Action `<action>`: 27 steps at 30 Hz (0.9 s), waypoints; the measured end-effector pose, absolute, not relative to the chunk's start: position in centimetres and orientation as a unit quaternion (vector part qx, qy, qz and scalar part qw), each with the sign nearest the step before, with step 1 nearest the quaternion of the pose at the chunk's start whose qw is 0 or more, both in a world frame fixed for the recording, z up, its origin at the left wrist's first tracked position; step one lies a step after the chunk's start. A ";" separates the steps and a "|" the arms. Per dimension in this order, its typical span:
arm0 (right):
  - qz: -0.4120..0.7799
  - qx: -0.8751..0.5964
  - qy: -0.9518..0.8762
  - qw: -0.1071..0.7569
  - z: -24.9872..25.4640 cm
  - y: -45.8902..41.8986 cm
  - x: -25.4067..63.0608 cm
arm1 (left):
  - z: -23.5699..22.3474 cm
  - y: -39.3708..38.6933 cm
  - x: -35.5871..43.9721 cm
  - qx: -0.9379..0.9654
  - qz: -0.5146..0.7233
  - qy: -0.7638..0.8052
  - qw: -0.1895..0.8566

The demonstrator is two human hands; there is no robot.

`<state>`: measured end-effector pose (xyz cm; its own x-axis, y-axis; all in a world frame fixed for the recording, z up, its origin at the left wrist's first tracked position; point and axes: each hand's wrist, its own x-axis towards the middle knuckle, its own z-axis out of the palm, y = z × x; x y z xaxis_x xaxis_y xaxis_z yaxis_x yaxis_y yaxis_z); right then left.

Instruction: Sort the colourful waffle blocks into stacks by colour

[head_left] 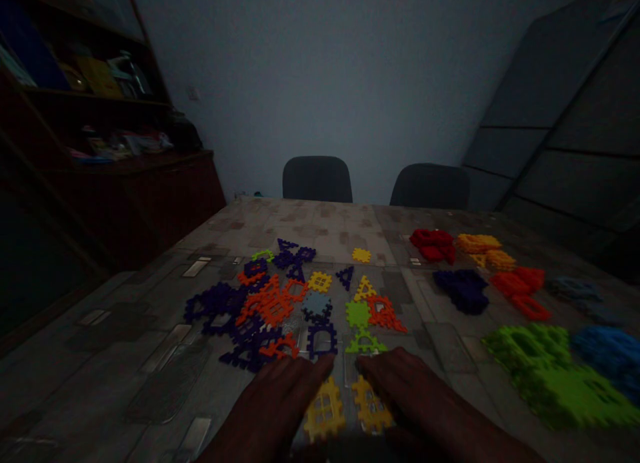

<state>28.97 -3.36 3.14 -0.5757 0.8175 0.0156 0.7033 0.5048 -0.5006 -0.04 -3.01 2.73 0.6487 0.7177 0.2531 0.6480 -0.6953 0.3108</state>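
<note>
My left hand (283, 400) is at the bottom middle, its fingers closed along the outer edge of a yellow square window tile (325, 411) with notched edges. Facing it, my right hand (413, 386) has its fingers closed at the edge of a second yellow window tile (371, 404). A narrow gap separates the two tiles; both thumbs are hidden. Just beyond my fingertips lie a green arch piece (367, 343), a purple arch frame (322, 340), a green square tile (358, 314) and an orange arch piece (281, 346).
A mixed heap of purple pieces (215, 308) and orange pieces (273, 306) spreads left. Stacks sorted by colour stand right: green (560, 376), blue (613, 356), purple (461, 291), red (433, 244), yellow (485, 250). Two chairs (317, 178) are behind the table (320, 216).
</note>
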 end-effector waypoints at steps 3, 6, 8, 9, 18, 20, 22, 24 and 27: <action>0.221 -0.459 -0.851 0.130 3.9 -4.1 28.9 | 1.7 -2.7 -0.4 0.908 0.175 0.369 0.093; 0.204 -0.472 -0.845 0.147 5.1 -4.7 29.3 | 1.4 -2.5 -0.6 0.909 0.177 0.365 0.093; 0.195 -0.480 -0.843 0.146 5.3 -4.7 29.4 | 1.7 -2.5 -0.6 0.906 0.185 0.367 0.097; 0.192 -0.486 -0.840 0.144 5.1 -4.7 29.3 | 2.2 -2.5 -0.8 0.902 0.193 0.372 0.100; 0.143 -0.502 -0.831 0.192 -0.4 -4.0 24.5 | 6.7 -2.1 -2.4 0.867 0.227 0.422 0.136; 0.127 -0.478 -0.850 0.180 -0.6 -3.8 24.1 | 6.4 -2.2 -2.3 0.873 0.225 0.412 0.132; 0.124 -0.442 -0.873 0.168 -0.1 -3.5 24.1 | 6.0 -2.3 -2.1 0.883 0.216 0.396 0.132; 0.127 -0.393 -0.896 0.164 0.7 -3.2 24.3 | 5.5 -2.5 -2.0 0.888 0.217 0.385 0.125; 0.145 -0.324 -0.921 0.164 1.6 -2.7 24.4 | 5.0 -2.5 -1.9 0.891 0.220 0.381 0.108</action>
